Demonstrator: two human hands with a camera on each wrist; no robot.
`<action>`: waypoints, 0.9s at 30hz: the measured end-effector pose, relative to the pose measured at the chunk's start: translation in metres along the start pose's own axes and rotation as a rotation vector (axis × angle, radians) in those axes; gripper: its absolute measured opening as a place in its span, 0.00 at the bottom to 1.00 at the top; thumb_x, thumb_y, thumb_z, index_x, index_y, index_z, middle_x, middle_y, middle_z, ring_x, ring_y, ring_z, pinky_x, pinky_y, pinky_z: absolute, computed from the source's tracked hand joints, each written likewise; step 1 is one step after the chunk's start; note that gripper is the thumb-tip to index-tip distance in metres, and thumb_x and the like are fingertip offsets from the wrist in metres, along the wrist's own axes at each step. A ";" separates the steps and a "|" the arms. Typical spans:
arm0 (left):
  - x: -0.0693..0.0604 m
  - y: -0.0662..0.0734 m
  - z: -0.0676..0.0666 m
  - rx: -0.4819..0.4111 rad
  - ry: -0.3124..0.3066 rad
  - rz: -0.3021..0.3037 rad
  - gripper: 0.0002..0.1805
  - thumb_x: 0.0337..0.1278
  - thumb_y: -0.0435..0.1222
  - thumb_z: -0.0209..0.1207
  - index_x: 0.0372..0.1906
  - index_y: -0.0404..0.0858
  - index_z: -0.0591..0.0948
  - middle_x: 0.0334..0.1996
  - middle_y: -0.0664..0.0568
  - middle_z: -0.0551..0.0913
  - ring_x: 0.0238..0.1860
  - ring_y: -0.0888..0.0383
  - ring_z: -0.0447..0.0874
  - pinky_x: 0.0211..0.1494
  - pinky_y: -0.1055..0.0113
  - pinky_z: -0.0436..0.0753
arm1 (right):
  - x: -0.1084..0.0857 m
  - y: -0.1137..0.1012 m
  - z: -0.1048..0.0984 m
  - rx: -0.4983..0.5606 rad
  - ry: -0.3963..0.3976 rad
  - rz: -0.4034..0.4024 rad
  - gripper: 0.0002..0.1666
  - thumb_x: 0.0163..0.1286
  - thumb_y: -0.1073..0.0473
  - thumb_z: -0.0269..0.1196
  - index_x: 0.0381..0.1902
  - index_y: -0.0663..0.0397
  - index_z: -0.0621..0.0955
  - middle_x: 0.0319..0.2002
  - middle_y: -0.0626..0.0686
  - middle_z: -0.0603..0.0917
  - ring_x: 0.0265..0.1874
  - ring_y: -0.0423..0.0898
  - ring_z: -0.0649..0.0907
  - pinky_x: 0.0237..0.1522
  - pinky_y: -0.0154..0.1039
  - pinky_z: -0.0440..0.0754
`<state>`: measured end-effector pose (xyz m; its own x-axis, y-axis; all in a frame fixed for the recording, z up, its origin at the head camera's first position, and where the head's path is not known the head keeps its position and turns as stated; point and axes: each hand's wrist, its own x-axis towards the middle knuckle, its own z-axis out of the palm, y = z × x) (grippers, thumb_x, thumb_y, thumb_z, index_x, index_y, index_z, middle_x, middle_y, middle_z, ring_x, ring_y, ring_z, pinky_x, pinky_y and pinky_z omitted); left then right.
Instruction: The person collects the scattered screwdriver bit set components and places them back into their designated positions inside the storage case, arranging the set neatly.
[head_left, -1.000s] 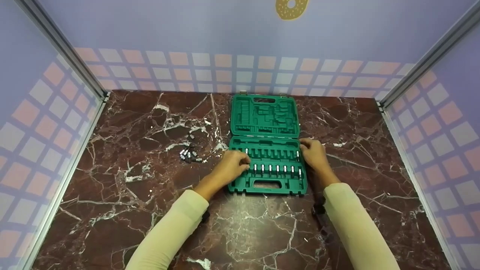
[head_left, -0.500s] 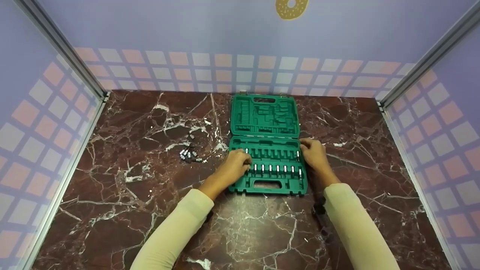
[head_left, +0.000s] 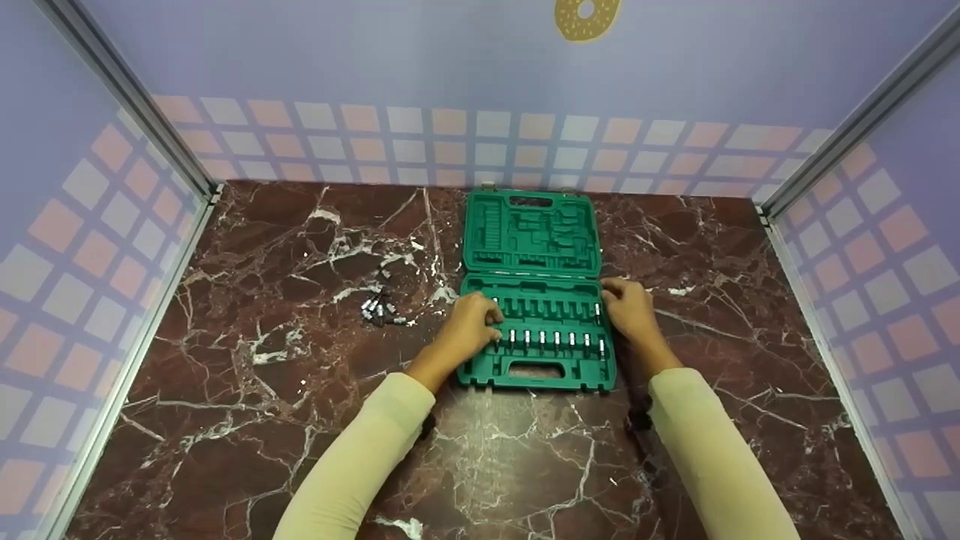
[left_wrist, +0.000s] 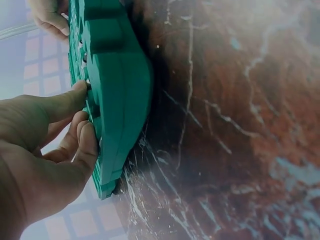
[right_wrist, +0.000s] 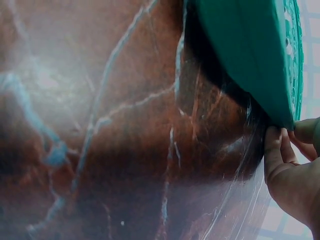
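Observation:
A green case [head_left: 534, 379] lies unfolded on the marble surface, with metal sockets [head_left: 556, 341] standing in its lower row. Over the left part of that row is my left hand [head_left: 469, 326], its thumb and forefinger apart beside the leftmost socket [head_left: 496, 343]. In the left wrist view, the left hand [left_wrist: 45, 155] touches the green case [left_wrist: 125, 95] with its fingertips, and nothing shows gripped between them. My right hand [head_left: 631, 311] holds the case's right edge; the right wrist view has the right hand [right_wrist: 295, 170] pinching a corner of the green case [right_wrist: 250, 50].
Several loose sockets [head_left: 377, 307] lie in a small pile left of the case. The case's lid [head_left: 531, 229] lies flat behind its base, near the tiled back wall [head_left: 491, 150]. Side walls rise at left and right.
My left hand has shifted slightly right and its thumb and forefinger have spread, uncovering the leftmost socket of the lower row. The right hand stays at the case's edge.

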<state>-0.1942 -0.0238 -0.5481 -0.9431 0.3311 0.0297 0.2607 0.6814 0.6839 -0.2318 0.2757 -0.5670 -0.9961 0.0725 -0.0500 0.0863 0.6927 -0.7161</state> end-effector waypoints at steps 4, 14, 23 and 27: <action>0.003 0.002 0.000 -0.024 -0.003 -0.047 0.09 0.48 0.29 0.77 0.36 0.33 0.90 0.32 0.42 0.85 0.38 0.48 0.82 0.45 0.55 0.84 | 0.000 0.001 -0.001 0.002 0.000 -0.002 0.18 0.77 0.64 0.58 0.60 0.66 0.83 0.59 0.66 0.84 0.63 0.62 0.81 0.66 0.58 0.76; 0.004 0.003 0.000 -0.038 -0.007 -0.080 0.07 0.50 0.27 0.76 0.35 0.33 0.90 0.33 0.43 0.86 0.38 0.49 0.82 0.47 0.54 0.85 | 0.001 0.001 -0.002 -0.009 -0.001 -0.019 0.17 0.77 0.65 0.58 0.59 0.66 0.83 0.59 0.67 0.84 0.63 0.63 0.80 0.67 0.59 0.75; -0.004 0.001 0.001 -0.037 0.050 -0.023 0.09 0.51 0.29 0.76 0.37 0.31 0.87 0.33 0.43 0.83 0.38 0.49 0.81 0.46 0.55 0.84 | 0.000 0.000 -0.001 0.000 -0.010 -0.005 0.18 0.78 0.64 0.57 0.61 0.65 0.82 0.58 0.67 0.84 0.60 0.62 0.82 0.63 0.59 0.78; -0.008 -0.003 -0.002 -0.096 0.057 -0.044 0.11 0.52 0.31 0.76 0.37 0.31 0.86 0.36 0.43 0.84 0.40 0.49 0.83 0.47 0.58 0.85 | -0.001 0.002 -0.001 -0.004 -0.006 -0.010 0.18 0.78 0.65 0.57 0.60 0.66 0.82 0.58 0.68 0.84 0.59 0.63 0.82 0.63 0.59 0.78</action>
<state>-0.1876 -0.0295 -0.5489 -0.9640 0.2630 0.0379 0.2008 0.6279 0.7520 -0.2302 0.2775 -0.5679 -0.9970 0.0616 -0.0467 0.0765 0.6961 -0.7139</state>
